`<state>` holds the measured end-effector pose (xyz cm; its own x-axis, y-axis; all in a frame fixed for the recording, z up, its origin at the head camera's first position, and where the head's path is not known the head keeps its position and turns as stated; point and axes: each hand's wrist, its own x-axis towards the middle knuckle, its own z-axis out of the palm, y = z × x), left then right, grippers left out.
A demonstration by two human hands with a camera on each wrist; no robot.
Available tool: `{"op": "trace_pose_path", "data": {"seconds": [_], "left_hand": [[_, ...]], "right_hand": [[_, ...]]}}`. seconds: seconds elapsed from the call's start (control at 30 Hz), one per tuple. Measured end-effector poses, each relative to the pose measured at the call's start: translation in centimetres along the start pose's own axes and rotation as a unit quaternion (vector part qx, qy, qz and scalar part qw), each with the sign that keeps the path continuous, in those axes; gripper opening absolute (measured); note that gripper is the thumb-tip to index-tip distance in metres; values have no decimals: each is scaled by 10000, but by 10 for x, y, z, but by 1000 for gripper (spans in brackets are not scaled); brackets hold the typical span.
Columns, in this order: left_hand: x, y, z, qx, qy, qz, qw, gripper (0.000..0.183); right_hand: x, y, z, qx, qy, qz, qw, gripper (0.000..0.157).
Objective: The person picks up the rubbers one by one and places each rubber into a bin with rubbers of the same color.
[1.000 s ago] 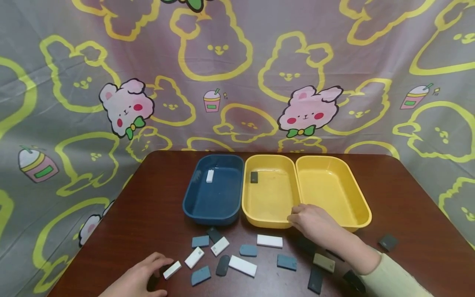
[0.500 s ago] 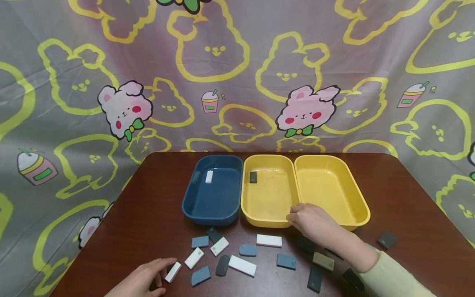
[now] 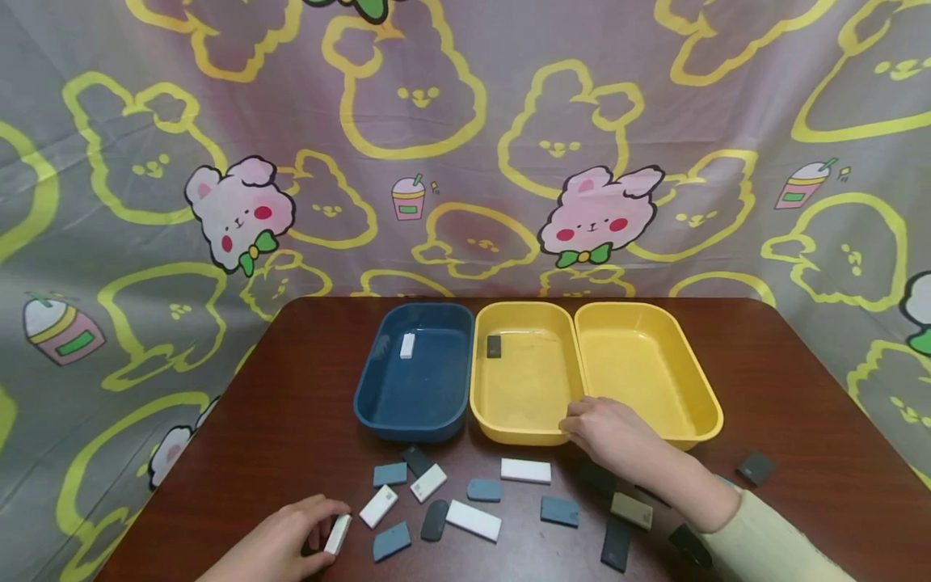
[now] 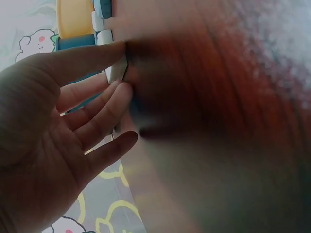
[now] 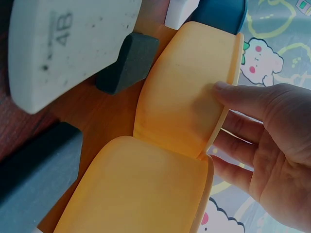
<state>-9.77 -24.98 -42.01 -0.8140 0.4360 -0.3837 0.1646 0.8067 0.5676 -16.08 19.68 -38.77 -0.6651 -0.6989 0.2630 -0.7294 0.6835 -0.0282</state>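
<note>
In the head view my left hand [image 3: 284,537] pinches a small white eraser [image 3: 338,535] at the table's front left, thumb on one end and fingers on the other. The left wrist view shows that eraser [image 4: 116,71] between thumb and fingertips, close to the wood. My right hand [image 3: 618,436] holds the near rim of the middle yellow bin [image 3: 509,435]. In the right wrist view the thumb lies inside this bin's wall [image 5: 182,82] and the fingers lie outside. A dark eraser [image 3: 494,347] sits in the middle bin.
A blue bin [image 3: 410,433] with one white eraser [image 3: 407,346] stands left of the middle bin; another yellow bin [image 3: 716,420] stands right. Several white, blue-grey [image 3: 559,512], dark [image 3: 615,545] and olive [image 3: 631,511] erasers lie scattered in front. A patterned curtain [image 3: 451,162] hangs behind.
My left hand has come onto the small white eraser, and its thumb and fingers have closed on it; the eraser has turned more upright in view. My right hand stays at the bin's rim.
</note>
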Motion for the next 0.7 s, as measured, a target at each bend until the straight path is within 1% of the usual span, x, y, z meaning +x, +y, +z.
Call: {"op": "trace_pose_path", "data": {"seconds": [0.2,0.33,0.43,0.63,0.7], "left_hand": [[-2,-1,-1,391,478,-12,9981,40],[-5,0,-3,578,916,128,9940,44],[-8,0,-5,565,1282,169,9900,47],[-8,6,-12,384,1766,-140,9834,49],[-7,9,-15,429,1966,-224,9793,48]], "right_hand": [[0,0,0,13,24,13,10000,17],[1,0,1,18,27,-5,10000,19],[1,0,-1,39,10,-13,10000,19],[3,-5,-5,158,-204,149,9996,11],[5,-9,-7,187,-247,218,9993,14]]}}
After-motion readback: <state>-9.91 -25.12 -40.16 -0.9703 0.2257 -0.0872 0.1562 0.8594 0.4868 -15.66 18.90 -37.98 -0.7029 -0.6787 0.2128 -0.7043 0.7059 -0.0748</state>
